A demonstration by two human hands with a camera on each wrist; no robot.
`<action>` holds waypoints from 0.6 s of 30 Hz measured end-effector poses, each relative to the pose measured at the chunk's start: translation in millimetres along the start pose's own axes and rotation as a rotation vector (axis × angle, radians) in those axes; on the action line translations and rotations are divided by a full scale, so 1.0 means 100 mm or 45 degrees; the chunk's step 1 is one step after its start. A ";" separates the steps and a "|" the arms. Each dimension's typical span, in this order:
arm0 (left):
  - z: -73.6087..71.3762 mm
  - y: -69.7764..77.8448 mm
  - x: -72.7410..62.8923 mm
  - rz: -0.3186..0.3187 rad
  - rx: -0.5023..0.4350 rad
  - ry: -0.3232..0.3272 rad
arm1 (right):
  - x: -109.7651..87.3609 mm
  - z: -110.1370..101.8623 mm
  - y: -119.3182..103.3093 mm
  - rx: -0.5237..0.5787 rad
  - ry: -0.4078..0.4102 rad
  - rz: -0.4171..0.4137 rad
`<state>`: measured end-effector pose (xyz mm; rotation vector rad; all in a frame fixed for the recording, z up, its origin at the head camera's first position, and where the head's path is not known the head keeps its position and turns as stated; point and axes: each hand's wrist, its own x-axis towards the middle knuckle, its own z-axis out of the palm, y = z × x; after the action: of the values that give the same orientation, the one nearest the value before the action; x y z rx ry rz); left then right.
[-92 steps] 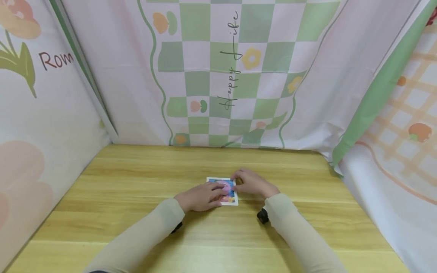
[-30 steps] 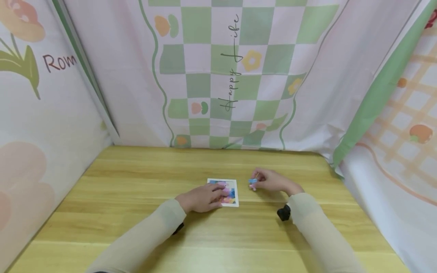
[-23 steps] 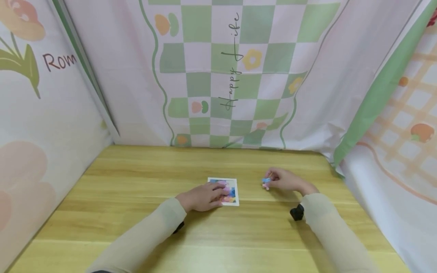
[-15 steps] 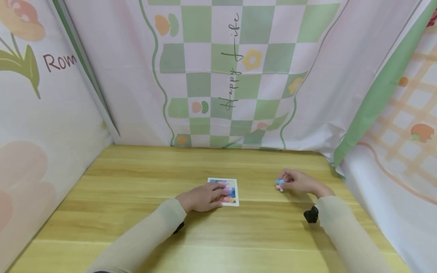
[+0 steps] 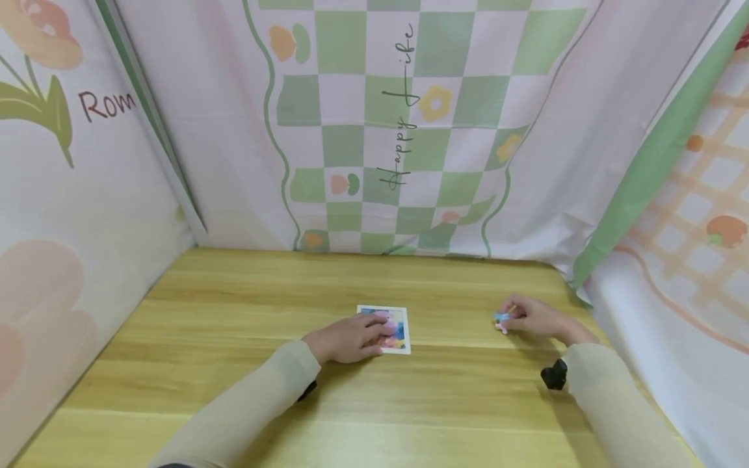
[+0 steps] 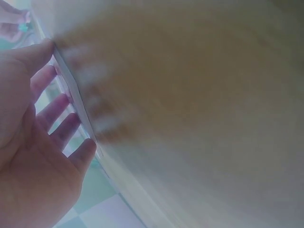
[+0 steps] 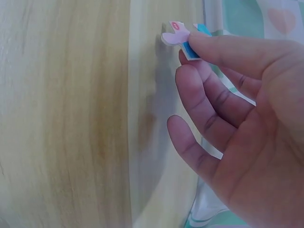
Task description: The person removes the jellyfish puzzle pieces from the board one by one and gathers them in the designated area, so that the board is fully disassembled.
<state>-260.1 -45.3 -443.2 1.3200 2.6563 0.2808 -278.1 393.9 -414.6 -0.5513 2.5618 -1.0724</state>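
A small square puzzle board (image 5: 407,333) with a white border lies flat on a wood-grain table (image 5: 328,416). Its picture is pink, blue and yellow, with a pale patch at the upper right of the picture area; part of the picture is hidden by fingers.

The person's left hand (image 5: 349,339) rests on the board's left side, palm down, its fingers extended and slightly spread across the picture. The thumb lies at the board's near edge.

Well to the right of the board, the right hand (image 5: 529,316) pinches a loose puzzle piece (image 7: 179,37) between thumb and fingertips, the other fingers gently bent. The piece, pink and blue with a small red mark, is on the side of that hand facing the board, clearly apart from it. Whether the piece touches the table cannot be told.

Both arms reach in from the near side of the board in pale long sleeves (image 5: 246,406), with a black device (image 5: 554,375) at the right wrist. Beyond the board hangs a cloth (image 5: 386,143) with green and white checks and the words "Happy Life" running sideways.
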 end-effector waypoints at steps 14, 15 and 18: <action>-0.03 0.02 -0.02 -0.001 -0.011 -0.001 | 0.01 0.06 0.08 -0.052 0.033 0.056; -0.03 0.02 -0.02 0.000 -0.011 -0.001 | 0.01 0.07 0.09 -0.057 0.037 0.062; -0.03 0.02 -0.02 0.000 -0.004 -0.004 | 0.02 0.08 0.12 -0.056 0.038 0.068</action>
<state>-257.6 -46.1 -439.6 1.3182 2.6521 0.2828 -278.7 395.8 -428.6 -0.4785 2.6158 -1.0163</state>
